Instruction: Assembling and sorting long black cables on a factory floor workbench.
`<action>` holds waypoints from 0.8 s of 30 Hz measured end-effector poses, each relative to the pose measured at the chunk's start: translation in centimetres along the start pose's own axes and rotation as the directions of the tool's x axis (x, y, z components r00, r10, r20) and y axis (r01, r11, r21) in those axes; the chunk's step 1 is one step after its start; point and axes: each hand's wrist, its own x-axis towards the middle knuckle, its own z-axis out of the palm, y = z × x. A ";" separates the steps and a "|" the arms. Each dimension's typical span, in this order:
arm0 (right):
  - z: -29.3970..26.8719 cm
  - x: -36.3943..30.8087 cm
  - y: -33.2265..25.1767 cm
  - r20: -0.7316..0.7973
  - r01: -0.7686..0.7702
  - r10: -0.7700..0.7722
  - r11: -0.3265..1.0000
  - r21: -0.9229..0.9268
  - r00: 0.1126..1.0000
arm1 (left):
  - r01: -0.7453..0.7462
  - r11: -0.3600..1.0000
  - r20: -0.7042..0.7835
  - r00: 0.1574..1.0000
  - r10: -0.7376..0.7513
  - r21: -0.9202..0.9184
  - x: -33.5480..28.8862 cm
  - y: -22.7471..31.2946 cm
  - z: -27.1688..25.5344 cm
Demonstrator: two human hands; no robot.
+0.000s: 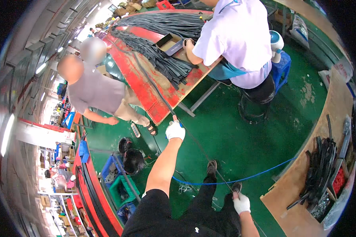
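My left hand [175, 132], in a white glove, is closed around the end of a long black tube [159, 93] near the red table's corner. A small blue part shows beside its fingers; what it belongs to is hidden. From there a thin dark cable [199, 147] runs down to my right hand [241, 204]. That hand, gloved with bare fingertips, pinches the cable low at the right, near my shoe. A blue hose [241, 178] curves across below and passes behind my left forearm.
Bundles of black tubes [158, 55] and an open box [169, 44] lie on the red table [156, 112]. A seated co-worker [237, 43] works there; another person [99, 93] stands left. A wooden bench [290, 197] with black strips stands right; crates [124, 189] stand lower left.
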 end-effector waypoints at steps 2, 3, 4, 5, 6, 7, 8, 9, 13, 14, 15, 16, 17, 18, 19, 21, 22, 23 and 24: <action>-0.8 -2.4 6.6 0.103 -0.104 0.112 0.991 -0.084 0.988 | 0.024 1.000 0.010 1.000 -0.024 -0.009 1.0 -1.4 -0.2; 0.1 -4.4 12.8 0.092 -0.059 0.062 0.997 -0.040 0.994 | 0.002 1.000 0.001 1.000 -0.002 0.008 1.3 -1.3 -0.6; 0.0 -6.3 16.4 0.109 -0.167 0.172 0.984 -0.057 0.979 | -0.011 1.000 -0.009 1.000 0.011 0.027 1.3 -1.3 -0.7; -0.3 -7.5 16.7 0.123 -0.179 0.188 0.980 -0.084 0.974 | -0.022 0.999 -0.008 1.000 0.022 0.047 0.9 -1.6 -0.3; -0.2 -7.8 15.7 0.087 -0.149 0.156 0.985 -0.083 0.984 | -0.036 0.998 0.010 0.999 0.035 0.051 0.3 -1.7 -0.1; 0.3 -7.7 14.4 0.044 -0.125 0.129 0.989 -0.080 0.991 | -0.058 0.997 0.030 0.998 0.057 0.052 -0.5 -1.4 0.0; 0.5 -6.3 11.2 0.022 -0.112 0.116 0.987 -0.117 0.993 | -0.073 0.996 0.036 0.997 0.071 0.054 -0.9 -1.2 -0.2; 0.8 -4.8 7.4 0.005 -0.102 0.104 0.983 -0.155 0.995 | -0.064 0.997 0.044 0.997 0.062 0.047 -1.3 -1.6 0.0; 0.7 -1.1 -0.1 0.019 0.057 -0.058 0.997 0.051 0.998 | -0.027 0.999 0.007 1.000 0.027 0.025 -0.8 -2.5 -0.3; -0.7 -2.7 0.6 -0.003 0.031 -0.031 0.998 0.059 1.000 | -0.025 0.999 0.000 1.000 0.025 0.029 -0.4 -2.8 -0.6; -1.6 -4.0 3.8 0.124 -0.134 0.126 0.989 0.059 0.984 | -0.028 0.999 -0.002 1.000 0.028 0.029 -0.2 -3.0 -0.6; -1.5 -5.7 9.0 0.108 -0.105 0.103 0.994 0.011 0.989 | -0.035 0.998 -0.004 0.999 0.036 0.045 0.1 -2.9 -0.7; -1.2 -7.8 14.1 0.053 -0.069 0.074 0.994 -0.079 0.996 | -0.044 0.997 -0.007 0.999 0.044 0.058 0.3 -2.7 -0.8; -1.7 -10.0 14.6 0.100 -0.151 0.148 0.988 0.027 0.984 | -0.052 0.996 0.005 0.999 0.052 0.075 -0.1 -2.3 -0.5; -1.3 -10.1 14.6 0.051 -0.130 0.130 0.991 0.007 0.990 | -0.075 0.995 -0.007 0.997 0.076 0.070 -0.5 -2.0 -0.3; 0.6 -8.9 11.9 -0.047 -0.089 0.087 0.995 -0.038 0.995 | -0.121 0.991 -0.035 0.992 0.123 0.060 -1.4 -1.2 0.1; 1.3 -7.2 7.9 -0.088 -0.037 0.030 0.995 -0.088 0.996 | -0.111 0.993 -0.044 0.993 0.113 0.045 -1.7 -1.3 0.3; 1.9 -5.3 3.6 -0.130 0.011 -0.029 0.991 -0.133 0.991 | -0.106 0.994 -0.055 0.993 0.108 0.034 -1.7 -1.5 0.5; 1.6 -3.3 -0.4 -0.111 0.075 -0.081 0.995 -0.059 0.991 | -0.099 0.995 -0.072 0.992 0.100 0.026 -1.6 -1.8 0.5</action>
